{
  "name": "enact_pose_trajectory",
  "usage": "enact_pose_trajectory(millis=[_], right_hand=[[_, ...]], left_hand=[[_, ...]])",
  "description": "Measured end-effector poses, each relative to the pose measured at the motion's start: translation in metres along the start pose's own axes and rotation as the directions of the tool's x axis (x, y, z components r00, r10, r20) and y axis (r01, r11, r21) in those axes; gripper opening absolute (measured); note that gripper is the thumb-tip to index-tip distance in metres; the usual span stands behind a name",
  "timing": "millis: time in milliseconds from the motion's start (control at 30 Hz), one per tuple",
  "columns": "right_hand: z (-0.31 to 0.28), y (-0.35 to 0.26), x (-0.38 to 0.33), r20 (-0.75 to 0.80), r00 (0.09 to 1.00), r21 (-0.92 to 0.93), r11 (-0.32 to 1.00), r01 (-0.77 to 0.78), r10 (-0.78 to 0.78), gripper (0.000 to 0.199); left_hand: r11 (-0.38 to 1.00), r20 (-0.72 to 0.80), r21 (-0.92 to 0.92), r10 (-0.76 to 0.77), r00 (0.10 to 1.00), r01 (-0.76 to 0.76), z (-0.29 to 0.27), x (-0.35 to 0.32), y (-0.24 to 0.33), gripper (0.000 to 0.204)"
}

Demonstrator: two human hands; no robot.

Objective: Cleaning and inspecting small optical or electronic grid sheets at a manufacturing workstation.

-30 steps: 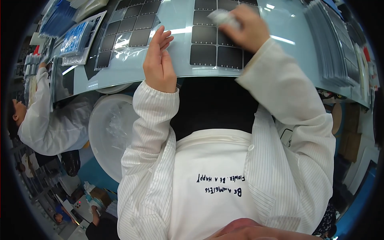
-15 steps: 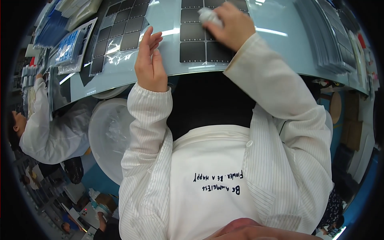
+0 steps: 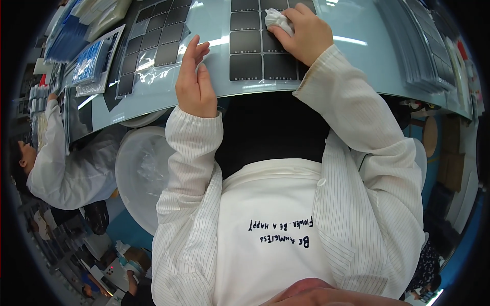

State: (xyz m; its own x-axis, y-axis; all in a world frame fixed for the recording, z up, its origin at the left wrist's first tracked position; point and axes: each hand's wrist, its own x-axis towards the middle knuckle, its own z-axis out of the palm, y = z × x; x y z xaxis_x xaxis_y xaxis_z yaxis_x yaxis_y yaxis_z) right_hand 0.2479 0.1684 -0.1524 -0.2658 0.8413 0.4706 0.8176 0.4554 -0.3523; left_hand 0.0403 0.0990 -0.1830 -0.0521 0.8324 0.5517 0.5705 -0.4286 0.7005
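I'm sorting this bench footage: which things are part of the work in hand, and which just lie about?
In hand:
right hand
white cloth
sheet of dark square panels
left hand

Lying about:
second panel sheet
blue packets
stacked grey sheets
white round bin

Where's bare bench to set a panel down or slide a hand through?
Bare pale-blue glossy table lies between the dark grid of square cells under the right hand and the grey stacked sheets. A narrower strip runs along the near edge by the left hand. Far left is crowded with dark cell sheets.
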Motion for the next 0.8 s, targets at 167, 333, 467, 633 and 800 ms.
enact_pose_trajectory(millis=[167, 333, 467, 633, 800], right_hand=[[0.019, -0.050, -0.038, 0.116, 0.965, 0.199, 0.957, 0.209, -0.235, 0.032], [0.016, -0.020, -0.006, -0.031, 0.994, 0.041, 0.994, 0.103, -0.102, 0.032], [0.018, -0.008, -0.010, -0.005, 0.997, 0.038, 0.997, 0.071, -0.071, 0.031], [0.024, -0.031, -0.024, 0.006, 0.974, 0.175, 0.959, 0.222, -0.227, 0.031], [0.030, -0.016, -0.007, -0.012, 0.981, 0.079, 0.978, 0.192, -0.191, 0.029]], left_hand=[[0.999, 0.008, 0.016, -0.028, 1.000, 0.027, -0.005, -0.003, -0.004, 0.049], [0.999, -0.002, -0.036, -0.024, 1.000, 0.024, -0.006, -0.002, -0.002, 0.050], [0.999, -0.003, -0.017, -0.027, 1.000, 0.027, -0.004, -0.002, -0.002, 0.050], [0.999, 0.002, -0.021, -0.024, 1.000, 0.024, -0.006, -0.005, -0.003, 0.051], [1.000, 0.000, -0.002, -0.007, 1.000, 0.007, -0.005, -0.003, -0.005, 0.052]])
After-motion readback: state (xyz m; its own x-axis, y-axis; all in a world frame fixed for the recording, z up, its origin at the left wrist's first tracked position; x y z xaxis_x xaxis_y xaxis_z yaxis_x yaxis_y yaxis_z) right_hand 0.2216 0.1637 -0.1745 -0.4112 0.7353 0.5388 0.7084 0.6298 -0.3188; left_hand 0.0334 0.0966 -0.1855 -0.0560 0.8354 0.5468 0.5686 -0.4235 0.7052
